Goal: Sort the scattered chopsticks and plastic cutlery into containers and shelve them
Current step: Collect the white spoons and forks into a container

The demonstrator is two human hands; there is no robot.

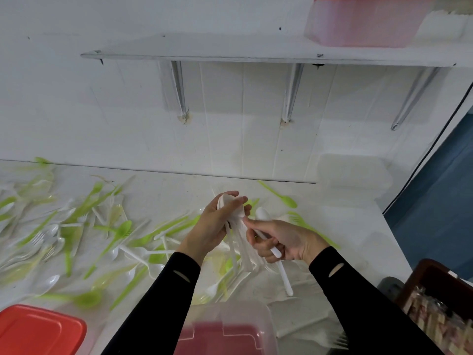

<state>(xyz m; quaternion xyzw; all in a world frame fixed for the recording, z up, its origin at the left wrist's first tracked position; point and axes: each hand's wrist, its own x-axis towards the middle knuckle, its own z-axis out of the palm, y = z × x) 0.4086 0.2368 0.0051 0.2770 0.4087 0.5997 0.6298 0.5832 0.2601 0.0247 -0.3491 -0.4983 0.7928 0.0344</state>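
Observation:
My left hand [217, 224] grips a bunch of white plastic spoons [236, 242], bowls up in my palm and handles hanging down. My right hand [281, 242] holds a single white spoon [263, 219] by its handle, and its forefinger touches the bunch. Green and white plastic cutlery [84, 234] lies scattered over the white table to the left and beneath my hands. A clear plastic container [230, 326] with a pinkish base stands at the near edge, below my forearms.
A red lid [38, 329] lies at the near left. A wall shelf [230, 53] above carries a pinkish container [363, 24]. A clear tub [355, 175] stands at the back right of the table. A dark basket [440, 303] of wrapped items is at right.

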